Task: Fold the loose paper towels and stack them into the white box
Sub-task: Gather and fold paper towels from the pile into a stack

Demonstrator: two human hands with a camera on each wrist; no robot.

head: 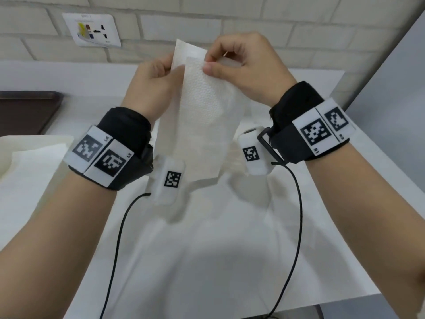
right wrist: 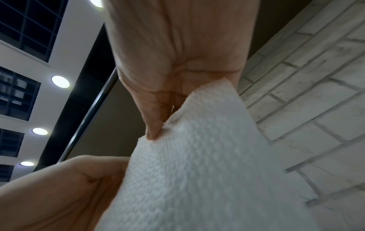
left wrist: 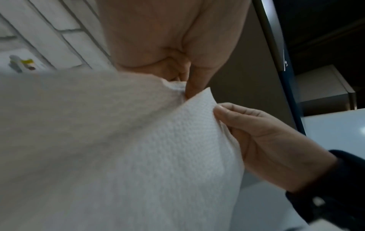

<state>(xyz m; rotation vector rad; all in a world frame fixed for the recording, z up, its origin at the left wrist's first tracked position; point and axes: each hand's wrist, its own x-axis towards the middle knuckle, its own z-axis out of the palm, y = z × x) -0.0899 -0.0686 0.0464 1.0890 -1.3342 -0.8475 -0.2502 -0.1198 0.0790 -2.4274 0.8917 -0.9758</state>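
A white embossed paper towel (head: 197, 116) hangs upright in the air between both hands, above the table. My left hand (head: 156, 77) pinches its upper left edge with thumb and fingers. My right hand (head: 239, 63) pinches the top right corner of a front layer. In the left wrist view the paper towel (left wrist: 158, 148) fills the lower frame, with my left hand (left wrist: 177, 46) above it and my right hand (left wrist: 256, 132) on its edge. The right wrist view shows my right hand (right wrist: 173, 62) pinching the paper towel (right wrist: 197, 156), my left hand (right wrist: 59, 187) below. More white towels (head: 34, 153) lie at the left edge.
A white sheet (head: 207, 238) covers the table under my arms. A dark brown tray (head: 25, 111) sits at the far left. A brick wall (head: 276, 19) with a small picture card (head: 92, 29) rises behind. A grey panel (head: 395, 65) stands at the right.
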